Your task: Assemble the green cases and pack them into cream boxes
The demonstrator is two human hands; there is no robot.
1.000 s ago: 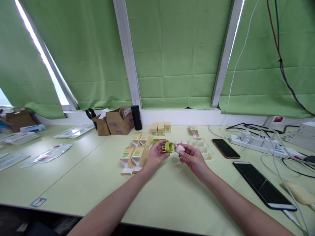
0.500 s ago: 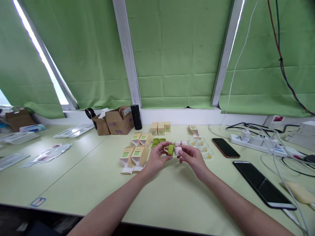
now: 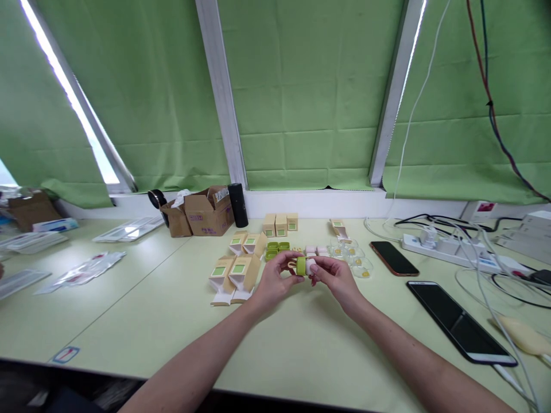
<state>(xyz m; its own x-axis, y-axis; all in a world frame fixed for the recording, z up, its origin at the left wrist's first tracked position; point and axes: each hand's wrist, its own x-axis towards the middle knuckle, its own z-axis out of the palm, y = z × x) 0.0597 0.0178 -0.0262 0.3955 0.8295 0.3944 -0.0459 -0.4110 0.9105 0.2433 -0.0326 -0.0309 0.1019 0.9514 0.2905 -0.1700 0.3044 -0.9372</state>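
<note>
Between the fingers of my left hand (image 3: 274,284) is a small green case (image 3: 301,265) with a tan loop on its left side. My right hand (image 3: 340,282) pinches a small white block-like case (image 3: 310,265) against the green one's right side. The two pieces touch, and fingers partly cover both. Just behind my hands lie several green cases (image 3: 272,251), small yellowish bits (image 3: 297,249), white blocks (image 3: 322,250) and clear round trays (image 3: 361,267) with yellow centres. Opened tan cartons (image 3: 244,272) stand left of my left hand.
Closed tan cartons (image 3: 281,225) and an open one (image 3: 340,229) stand farther back. Two phones (image 3: 394,258), a power strip (image 3: 451,252) and loose cables are on the right. Cardboard boxes (image 3: 210,215), a black cylinder (image 3: 238,205) and plastic packets (image 3: 81,272) are on the left.
The green and white cases have come closer together, with less of the white one showing beside the green. The green case has turned slightly. My hands stay in nearly the same place.
</note>
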